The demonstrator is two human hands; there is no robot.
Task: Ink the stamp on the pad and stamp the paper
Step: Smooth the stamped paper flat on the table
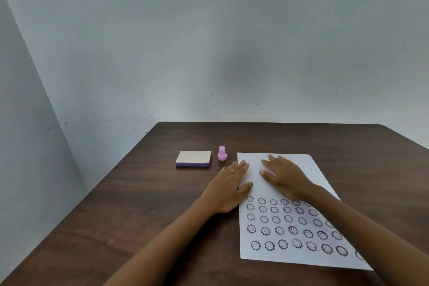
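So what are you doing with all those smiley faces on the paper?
A person is making stamp prints. Both hands lie flat and open on the blank upper part of the paper: the left hand over its left edge, the right hand further in. Rows of smiley stamp marks already fill the lower part. The pink stamp stands upright on the table, untouched, just beside the ink pad, which looks closed. Nobody is holding anything right now.
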